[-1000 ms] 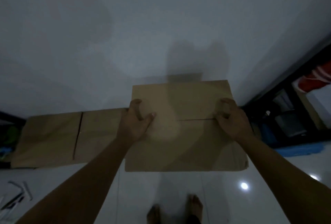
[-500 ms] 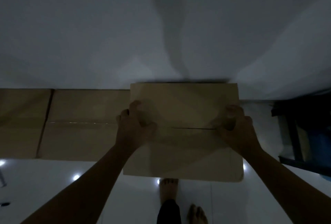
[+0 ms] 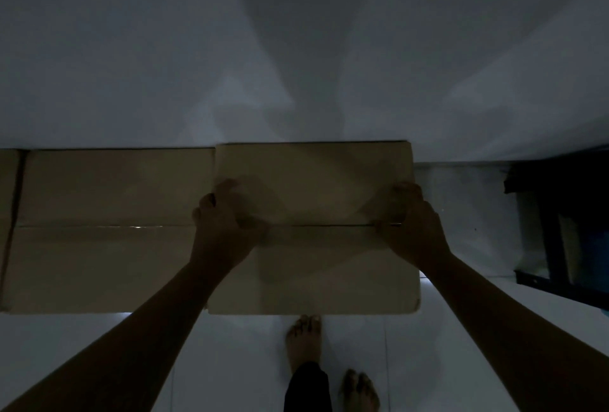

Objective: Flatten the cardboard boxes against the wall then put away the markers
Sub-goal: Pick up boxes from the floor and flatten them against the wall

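Where the room lies dim, three cardboard pieces counted along the foot of the wall (image 3: 131,48), left to right. At the far left edge, only a sliver of one piece (image 3: 6,213), cut off by the frame, parted from the next by a dark vertical gap. Next, a wide box (image 3: 108,230) with a horizontal taped seam across its middle, top edge against the wall, bottom edge on the white floor (image 3: 99,345). Then the held box (image 3: 313,263), overlapping the wide one's right end and standing slightly higher at its top edge, a horizontal slit running across its middle between the two hands. Cannot tell whether its bottom edge touches the floor.

Two hands, both bare, both on that box. Left hand (image 3: 224,230) curled around the box's left edge, fingers wrapped behind, thumb lying forward on the front face by the slit. Right hand (image 3: 412,227) gripping the right edge likewise, fingers bent over it, thumb at the slit's end. Two forearms reaching up from the bottom corners.

Below the held box, two bare feet: one (image 3: 303,342) forward, toes just beside the box's lower edge, the other (image 3: 359,392) further back. At the far right, dark furniture (image 3: 566,230), details lost in shadow. Markers nowhere visible.
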